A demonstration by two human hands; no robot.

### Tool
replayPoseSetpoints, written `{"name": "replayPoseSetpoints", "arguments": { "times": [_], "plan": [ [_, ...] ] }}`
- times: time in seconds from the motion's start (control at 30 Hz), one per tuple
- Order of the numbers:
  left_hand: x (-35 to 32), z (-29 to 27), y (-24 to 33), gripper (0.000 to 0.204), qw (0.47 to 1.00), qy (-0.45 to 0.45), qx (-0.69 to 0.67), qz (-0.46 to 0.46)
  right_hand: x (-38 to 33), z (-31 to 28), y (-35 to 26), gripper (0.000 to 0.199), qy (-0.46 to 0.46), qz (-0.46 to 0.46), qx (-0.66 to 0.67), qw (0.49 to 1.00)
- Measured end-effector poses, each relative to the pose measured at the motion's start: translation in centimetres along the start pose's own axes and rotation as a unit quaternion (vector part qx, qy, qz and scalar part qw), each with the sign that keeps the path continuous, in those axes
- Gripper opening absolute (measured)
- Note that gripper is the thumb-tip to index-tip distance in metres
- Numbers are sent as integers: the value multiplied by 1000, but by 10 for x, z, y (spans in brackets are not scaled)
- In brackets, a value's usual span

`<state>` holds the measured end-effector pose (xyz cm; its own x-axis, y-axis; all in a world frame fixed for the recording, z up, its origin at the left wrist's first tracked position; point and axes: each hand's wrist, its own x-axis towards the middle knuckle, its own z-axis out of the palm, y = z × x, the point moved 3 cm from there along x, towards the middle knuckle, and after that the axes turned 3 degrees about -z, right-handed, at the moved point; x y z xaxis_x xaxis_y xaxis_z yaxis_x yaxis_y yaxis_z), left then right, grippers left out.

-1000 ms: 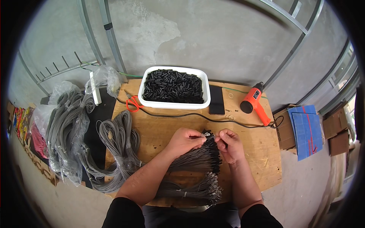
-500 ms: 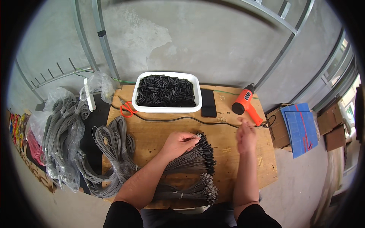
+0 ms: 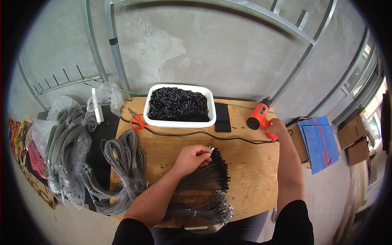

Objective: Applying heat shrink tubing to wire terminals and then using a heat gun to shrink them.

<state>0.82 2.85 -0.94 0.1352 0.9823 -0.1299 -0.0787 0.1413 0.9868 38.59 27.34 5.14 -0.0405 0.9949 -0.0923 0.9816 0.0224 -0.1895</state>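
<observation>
Two hands work apart over a plywood board tabletop [image 3: 253, 179], and the spacing between them is what matters. Largest on the board is the white rectangular plastic tub [image 3: 181, 121] filled with short black tube pieces, set at the far edge. Nearer the person lies a fanned bundle of grey wires with black-sleeved tips [image 3: 210, 177], its long axis running from the lower left up toward the right, tips pointing away from the body. The left hand [image 3: 191, 158] pinches the top few tips of that bundle between thumb and fingers (its grip is closed on the wire ends). Well off to the right, at the board's far corner, the right hand [image 3: 277, 128] wraps around the grip of the orange heat gun [image 3: 259, 117], whose nozzle points up and away, toward the wall. So the gun sits to the right of, and beyond, the held wire tips, with its black cord [image 3: 192, 134] trailing across between tub and bundle.
</observation>
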Motion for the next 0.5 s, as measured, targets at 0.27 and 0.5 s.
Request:
{"name": "replayPoseSetpoints", "arguments": {
  "times": [0.27, 0.5],
  "plan": [
    [0, 1, 0, 18, 1000, -5, -1, 0, -6, 4, 5, 73, 5, -34, 26, 999],
    [0, 1, 7, 15, 1000, -12, 1, -13, -6, 3, 1, 69, 8, -27, 27, 999]
  ]
}}
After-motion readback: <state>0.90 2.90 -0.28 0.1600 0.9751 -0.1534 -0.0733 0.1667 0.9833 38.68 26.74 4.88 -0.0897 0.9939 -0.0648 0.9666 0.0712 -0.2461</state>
